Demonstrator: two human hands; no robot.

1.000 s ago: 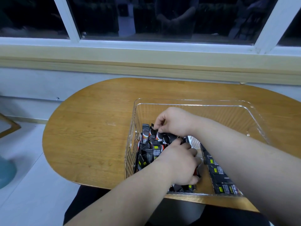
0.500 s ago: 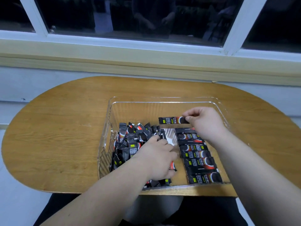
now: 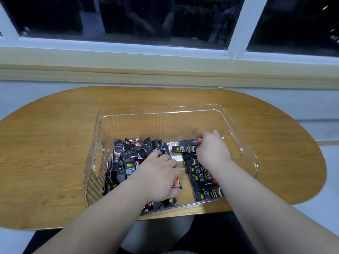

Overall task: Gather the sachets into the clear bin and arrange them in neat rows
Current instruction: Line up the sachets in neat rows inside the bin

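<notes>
A clear plastic bin (image 3: 161, 110) stands on the oval wooden table (image 3: 55, 143). Inside, at its left, lies a loose heap of black sachets (image 3: 128, 158). At the right, several sachets lie flat in a row (image 3: 203, 180), one behind the other. My right hand (image 3: 211, 149) is at the far end of that row, its fingers closed on one black sachet (image 3: 189, 143) that lies just behind the row. My left hand (image 3: 157, 178) rests palm down on the heap's near right part, fingers curled over sachets; whether it grips any is hidden.
The bin sits near the table's front edge, with handle cut-outs in its left wall (image 3: 97, 158) and right wall (image 3: 236, 149). A window sill (image 3: 165, 59) and dark window run behind the table. My lap shows below the table edge.
My right hand carried one sachet from the heap to the right and set it down at the far end of the flat row. My left hand stayed on the heap. The camera view shifted.
</notes>
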